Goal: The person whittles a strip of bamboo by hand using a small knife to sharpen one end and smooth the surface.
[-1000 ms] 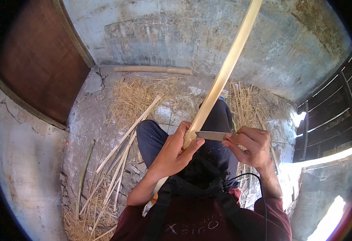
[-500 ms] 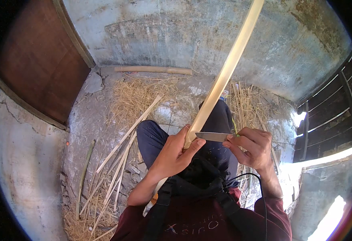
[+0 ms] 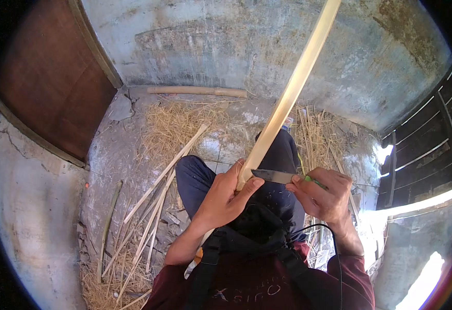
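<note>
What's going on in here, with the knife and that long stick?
Someone's left hand grips a long, pale stick near its lower end. The right hand holds a knife crosswise, its tip at the stick's edge, close to the left fingers. I can't tell if it is cutting just now. Thin strips and heaps of straw-like shavings lie around on the floor.

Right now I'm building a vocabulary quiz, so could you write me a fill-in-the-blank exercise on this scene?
1. The right hand holds a green-handled ____.
2. The left hand grips a long pale strip, with its ____ just below the blade in the picture.
3. A thick tan pole lies along the foot of the ____.

Missing words: knife; thumb; wall.
</note>
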Demonstrator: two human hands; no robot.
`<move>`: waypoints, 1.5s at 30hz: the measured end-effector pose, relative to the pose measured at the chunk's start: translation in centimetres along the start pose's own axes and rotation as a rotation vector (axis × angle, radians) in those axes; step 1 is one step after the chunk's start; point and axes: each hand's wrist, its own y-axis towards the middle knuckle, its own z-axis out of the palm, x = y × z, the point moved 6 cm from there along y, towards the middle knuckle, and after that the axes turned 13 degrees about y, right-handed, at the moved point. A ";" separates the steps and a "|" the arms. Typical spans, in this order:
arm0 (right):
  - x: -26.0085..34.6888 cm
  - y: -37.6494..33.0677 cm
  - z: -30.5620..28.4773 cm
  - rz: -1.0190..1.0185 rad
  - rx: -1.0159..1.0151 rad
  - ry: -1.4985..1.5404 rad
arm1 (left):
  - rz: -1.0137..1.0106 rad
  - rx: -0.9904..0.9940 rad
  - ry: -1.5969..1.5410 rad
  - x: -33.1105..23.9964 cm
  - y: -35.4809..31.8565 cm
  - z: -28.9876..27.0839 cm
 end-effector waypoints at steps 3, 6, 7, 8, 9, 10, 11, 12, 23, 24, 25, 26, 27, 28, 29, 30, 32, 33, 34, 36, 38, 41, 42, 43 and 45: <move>0.2 0.1 0.0 -0.002 -0.023 0.009 | 0.008 -0.015 0.000 -0.1 0.0 0.0; 0.3 0.1 0.0 0.009 -0.029 0.002 | 0.021 -0.023 0.008 -0.1 0.2 0.0; 0.3 0.1 0.1 0.008 -0.028 -0.002 | 0.025 -0.025 0.012 -0.1 0.2 -0.1; 0.3 0.1 0.1 0.007 -0.026 -0.006 | 0.031 -0.027 0.024 -0.1 0.2 -0.1; 0.4 0.1 0.2 0.006 -0.025 -0.010 | 0.038 -0.028 0.037 -0.2 0.3 -0.3; 0.4 0.0 0.2 0.003 -0.029 -0.017 | 0.046 -0.029 0.049 -0.3 0.3 -0.4; 0.4 -0.1 0.2 -0.001 -0.032 -0.024 | 0.055 -0.036 0.042 -0.3 0.3 -0.3; 0.5 -0.2 0.2 -0.004 -0.036 -0.032 | 0.064 -0.043 0.034 -0.3 0.4 -0.3; 1.1 0.0 0.1 0.009 -0.048 -0.087 | 0.039 -0.046 -0.030 0.3 1.0 -0.1; 1.2 0.0 0.1 0.010 -0.051 -0.093 | 0.050 -0.057 -0.020 0.2 1.0 -0.1; 1.1 0.0 0.1 0.008 -0.051 -0.102 | 0.060 -0.068 -0.008 0.1 1.2 -0.1; 1.0 0.0 0.1 0.006 -0.052 -0.112 | 0.054 -0.063 -0.017 0.1 1.4 -0.1; 0.9 0.2 0.0 0.004 -0.052 -0.121 | 0.047 -0.057 -0.026 -0.1 1.5 -0.1; 0.8 0.2 0.1 0.009 -0.051 -0.120 | 0.033 -0.050 -0.032 -0.2 1.6 -0.1; 0.6 0.3 0.1 0.014 -0.050 -0.119 | 0.034 -0.052 -0.042 -0.2 1.7 -0.1; 0.4 0.4 0.1 0.020 -0.049 -0.118 | 0.035 -0.053 -0.052 -0.3 1.9 -0.1; 0.0 0.3 0.1 0.026 -0.063 -0.115 | 0.036 -0.053 -0.063 -0.3 2.4 0.1; -0.3 0.2 0.0 0.030 -0.070 -0.114 | 0.036 -0.057 -0.065 -0.4 2.6 0.2; -0.5 0.0 0.1 0.027 -0.080 -0.116 | 0.031 -0.054 -0.069 -0.2 2.6 0.5; -0.9 -0.2 0.3 0.022 -0.101 -0.120 | 0.015 -0.029 -0.074 0.4 3.0 0.8; -1.5 -0.5 0.3 0.044 -0.093 -0.119 | 0.006 -0.023 -0.070 0.6 3.6 1.0; -2.3 -0.9 0.2 0.057 -0.091 -0.128 | -0.017 -0.024 -0.080 0.6 4.1 1.5; -2.6 -1.0 0.2 0.057 -0.093 -0.134 | -0.025 -0.029 -0.108 0.2 4.3 1.7; -2.8 -1.0 0.2 0.056 -0.097 -0.130 | -0.030 -0.034 -0.137 0.0 4.4 1.9; -3.3 -1.2 0.4 0.055 -0.105 -0.123 | -0.047 -0.043 -0.162 0.8 4.7 2.7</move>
